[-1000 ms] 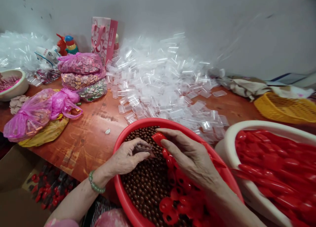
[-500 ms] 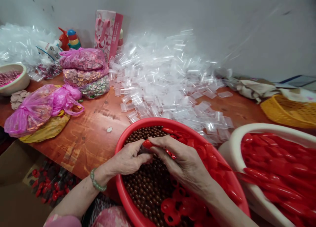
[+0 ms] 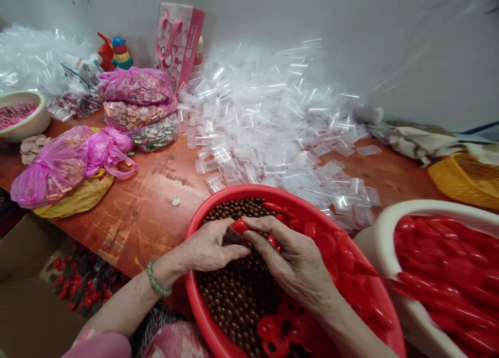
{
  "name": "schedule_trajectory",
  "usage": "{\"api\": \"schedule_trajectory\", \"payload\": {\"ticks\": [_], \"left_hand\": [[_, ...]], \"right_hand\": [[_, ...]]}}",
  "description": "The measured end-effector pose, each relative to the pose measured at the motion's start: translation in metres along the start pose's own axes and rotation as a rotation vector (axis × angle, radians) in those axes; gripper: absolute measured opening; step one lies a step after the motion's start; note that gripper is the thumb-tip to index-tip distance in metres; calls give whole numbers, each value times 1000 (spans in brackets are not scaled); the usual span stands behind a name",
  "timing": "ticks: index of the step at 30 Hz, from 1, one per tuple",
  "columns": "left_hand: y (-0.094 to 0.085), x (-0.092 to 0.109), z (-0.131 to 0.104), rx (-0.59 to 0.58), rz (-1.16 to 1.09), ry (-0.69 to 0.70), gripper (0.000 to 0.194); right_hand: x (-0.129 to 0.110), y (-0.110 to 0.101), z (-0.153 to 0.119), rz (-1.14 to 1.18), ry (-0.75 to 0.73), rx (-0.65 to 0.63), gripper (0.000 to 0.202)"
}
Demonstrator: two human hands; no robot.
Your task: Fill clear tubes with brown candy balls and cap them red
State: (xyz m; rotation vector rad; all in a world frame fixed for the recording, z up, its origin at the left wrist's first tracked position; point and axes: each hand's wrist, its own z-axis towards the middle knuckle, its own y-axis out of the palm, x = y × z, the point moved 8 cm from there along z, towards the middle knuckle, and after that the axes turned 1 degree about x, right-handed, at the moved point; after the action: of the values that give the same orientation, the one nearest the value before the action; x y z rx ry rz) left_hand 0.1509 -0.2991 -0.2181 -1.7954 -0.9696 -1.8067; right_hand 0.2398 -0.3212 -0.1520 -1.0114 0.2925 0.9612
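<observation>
Over the red basin (image 3: 195,301), my left hand (image 3: 208,246), with a green bead bracelet at the wrist, pinches a small clear plastic case (image 3: 233,235) with something dark showing inside. My right hand (image 3: 296,259) has thumb and fingers closed on a red plastic cap (image 3: 239,226) at the end of that case. Another red bit (image 3: 272,240) shows between the right fingers; whether it belongs to the same cap I cannot tell. Beneath my hands the basin holds many shiny brown balls (image 3: 230,295) on its left and loose red plastic parts (image 3: 339,249) on its right.
A heap of clear plastic cases (image 3: 265,124) spreads behind the basin. At right stands a cream tub (image 3: 374,243) of red parts, near a yellow basket (image 3: 460,179). Pink bags (image 3: 136,85) lie at left. A cardboard box (image 3: 23,275) below holds red-capped pieces (image 3: 86,280).
The whole view has shifted slightly, so most things sit a little further right. My hands keep hold of the case and cap, and more of the dark case shows between them.
</observation>
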Motion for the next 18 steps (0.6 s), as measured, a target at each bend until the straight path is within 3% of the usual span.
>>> {"api": "schedule_trajectory", "payload": {"ticks": [4, 8, 13, 18], "left_hand": [[0, 1, 0, 19, -27, 26, 19], [1, -5, -1, 3, -131, -69, 20], [1, -8, 0, -10, -273, -138, 43], [2, -7, 2, 36, -321, -170, 45]], "right_hand": [[-7, 0, 1, -68, -73, -27, 16], [-17, 3, 2, -167, -159, -137, 16], [-22, 14, -3, -438, -243, -194, 59], [-25, 22, -7, -566, -322, -126, 41]]}}
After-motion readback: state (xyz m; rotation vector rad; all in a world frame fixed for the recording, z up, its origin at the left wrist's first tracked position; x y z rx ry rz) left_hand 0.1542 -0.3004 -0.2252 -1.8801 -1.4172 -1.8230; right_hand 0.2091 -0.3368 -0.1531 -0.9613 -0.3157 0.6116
